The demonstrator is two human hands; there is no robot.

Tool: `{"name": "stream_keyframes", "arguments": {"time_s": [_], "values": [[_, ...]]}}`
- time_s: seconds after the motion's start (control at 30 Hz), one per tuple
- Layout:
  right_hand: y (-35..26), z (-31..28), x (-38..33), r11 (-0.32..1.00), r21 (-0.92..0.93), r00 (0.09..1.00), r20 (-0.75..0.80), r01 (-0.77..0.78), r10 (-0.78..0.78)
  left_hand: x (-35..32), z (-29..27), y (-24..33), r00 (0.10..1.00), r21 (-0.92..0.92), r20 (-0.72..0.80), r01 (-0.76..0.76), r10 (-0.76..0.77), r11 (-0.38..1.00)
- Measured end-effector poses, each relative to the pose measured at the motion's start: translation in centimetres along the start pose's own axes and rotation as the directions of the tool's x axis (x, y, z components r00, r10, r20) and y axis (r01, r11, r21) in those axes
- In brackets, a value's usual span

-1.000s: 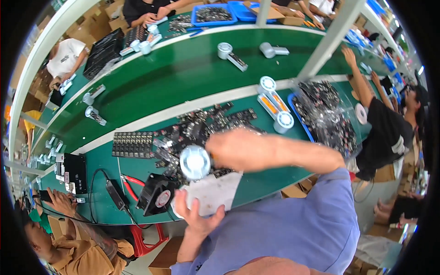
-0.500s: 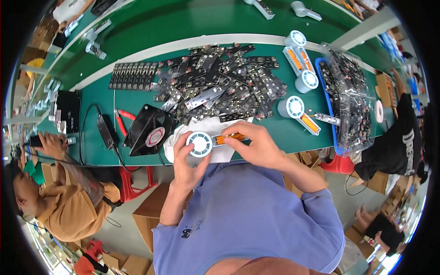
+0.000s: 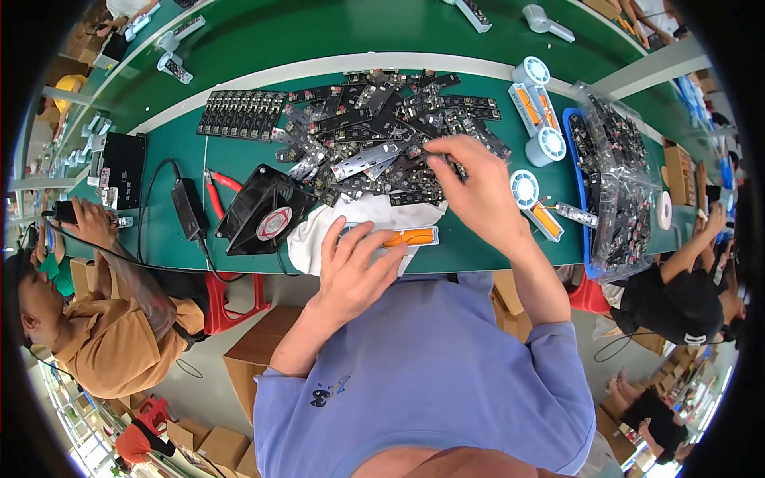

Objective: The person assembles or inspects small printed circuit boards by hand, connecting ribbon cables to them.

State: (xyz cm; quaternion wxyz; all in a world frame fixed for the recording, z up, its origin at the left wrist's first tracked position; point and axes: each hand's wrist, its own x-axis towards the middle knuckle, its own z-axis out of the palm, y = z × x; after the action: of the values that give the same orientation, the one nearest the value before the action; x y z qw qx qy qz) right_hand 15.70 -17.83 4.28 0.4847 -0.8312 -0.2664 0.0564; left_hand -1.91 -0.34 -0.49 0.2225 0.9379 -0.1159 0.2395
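My left hand [image 3: 355, 267] lies palm down over a light-blue handheld fan, its fingers curled round the round head, which they mostly hide. From under the fingers sticks out the fan's handle, with an orange battery cell [image 3: 414, 237] in it. A white cloth [image 3: 311, 243] is beneath. My right hand [image 3: 482, 187] reaches over the right part of a heap of black circuit boards [image 3: 351, 119]. Its thumb and index finger are bent and slightly apart at the boards; no board shows plainly between them.
At the right are more fans [image 3: 524, 187] with orange cells, and a blue tray [image 3: 575, 151] of boards under clear plastic. To the left stand a black cooling fan [image 3: 259, 215], red-handled pliers [image 3: 213, 195] and a black adapter [image 3: 187, 209]. Co-workers sit at both sides.
My right hand has left the fan's handle and moved up to the board heap. My left hand has turned palm down over the fan, which is now lower on the cloth.
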Motion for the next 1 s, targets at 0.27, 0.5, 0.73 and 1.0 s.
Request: {"name": "stream_keyframes", "arguments": {"time_s": [0.27, 0.5, 0.73, 1.0], "values": [[0.8, 4.3, 5.8, 0.903, -0.156, 0.916, 0.036, 0.4, -0.4, 0.4, -0.4, -0.3, 0.995, -0.057, 0.003, -0.103, 0.103, 0.993], [1.3, 7.1, 9.6, 0.797, -0.228, 0.825, 0.247, 0.56, -0.509, 0.8, -0.2, 0.3, 0.97, -0.323, -0.087, 0.187, -0.226, 0.928], [0.9, 7.3, 9.9, 0.845, -0.095, 0.84, 0.214, 0.526, -0.498, 1.2, -0.1, 0.5, 0.974, -0.285, -0.092, 0.174, -0.208, 0.943], [-0.7, 2.1, 3.9, 0.941, 0.321, 0.954, 0.3, -0.106, 0.005, 0.8, 0.3, 0.6, 0.969, -0.271, -0.102, 0.19, -0.225, 0.944]]}}
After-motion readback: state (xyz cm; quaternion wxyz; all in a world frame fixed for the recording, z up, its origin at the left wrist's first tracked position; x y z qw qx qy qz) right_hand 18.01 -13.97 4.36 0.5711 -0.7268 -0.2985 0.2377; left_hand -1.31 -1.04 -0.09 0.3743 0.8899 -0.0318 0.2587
